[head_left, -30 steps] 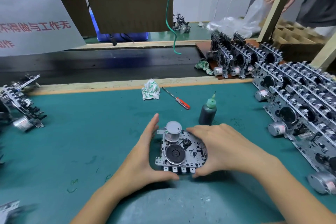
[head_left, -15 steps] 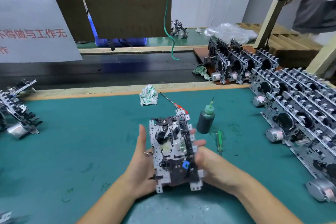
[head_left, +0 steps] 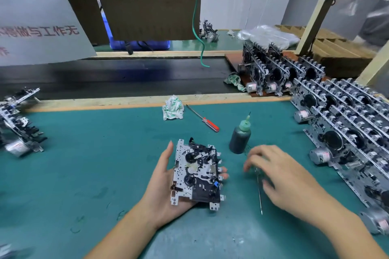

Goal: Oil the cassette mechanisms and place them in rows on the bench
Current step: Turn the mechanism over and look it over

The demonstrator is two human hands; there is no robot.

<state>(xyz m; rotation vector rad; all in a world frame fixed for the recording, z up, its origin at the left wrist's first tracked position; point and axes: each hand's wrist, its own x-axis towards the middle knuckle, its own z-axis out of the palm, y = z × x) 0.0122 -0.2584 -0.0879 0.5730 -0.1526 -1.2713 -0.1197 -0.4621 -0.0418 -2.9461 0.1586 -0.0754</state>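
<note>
1. Withdrawn from the cassette mechanism (head_left: 196, 172) since the earlier frame: right hand (head_left: 280, 174), now curled over a thin oiling needle (head_left: 259, 191) on the tabletop (head_left: 84, 174); grip closure uncertain.
2. Cradled on left hand (head_left: 164, 185), fingers loosely curled beneath; long axis pointing away.
3. Just left of the right hand; oil bottle (head_left: 240, 136) beyond.

The left hand (head_left: 166, 183) cradled a silver-and-black metal cassette mechanism (head_left: 196, 173) above the teal bench mat (head_left: 84, 174). The right hand (head_left: 282, 176) hovered over a thin metal-tipped tool (head_left: 260, 193), beside a dark green-capped oil bottle (head_left: 240, 137).
</note>
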